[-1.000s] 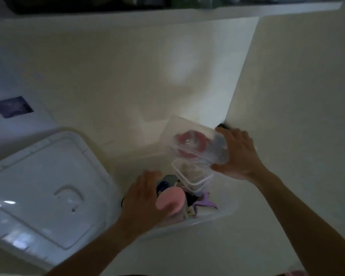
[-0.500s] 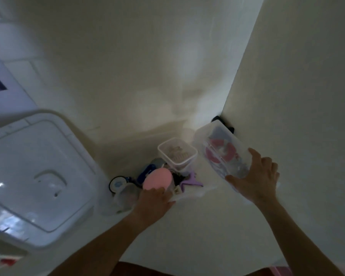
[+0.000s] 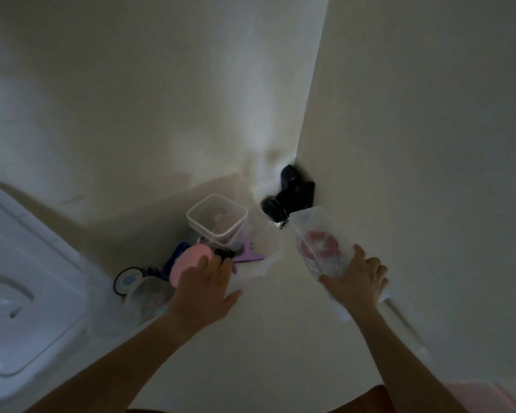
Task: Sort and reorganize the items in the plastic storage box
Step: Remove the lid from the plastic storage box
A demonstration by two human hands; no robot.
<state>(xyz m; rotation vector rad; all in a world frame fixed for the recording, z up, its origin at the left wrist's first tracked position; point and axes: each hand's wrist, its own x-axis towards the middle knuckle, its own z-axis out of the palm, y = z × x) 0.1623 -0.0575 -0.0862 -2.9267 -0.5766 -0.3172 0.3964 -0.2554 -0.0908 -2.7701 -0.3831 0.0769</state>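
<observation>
The clear plastic storage box [image 3: 268,260] sits low in the middle, its walls faint in the dim light. Inside are a small square clear tub [image 3: 218,219], a pink round object [image 3: 188,263], a purple clip [image 3: 248,254], a blue item [image 3: 176,254] and a dark-rimmed round thing [image 3: 127,280]. My left hand [image 3: 206,289] lies flat at the box's near side, its fingertips on the pink object and its thumb spread. To the right of the box, my right hand [image 3: 359,283] grips a flat clear case [image 3: 316,245] with a red ring inside.
The box's large white lid [image 3: 27,278] lies at the left. A black object with a cord [image 3: 292,192] sits in the corner where the pale wall [image 3: 414,144] meets the surface, just beyond the clear case.
My right hand has carried the clear case out of the box to the right and lower. The left hand slid from the box's left side to its near side. The view tilted.
</observation>
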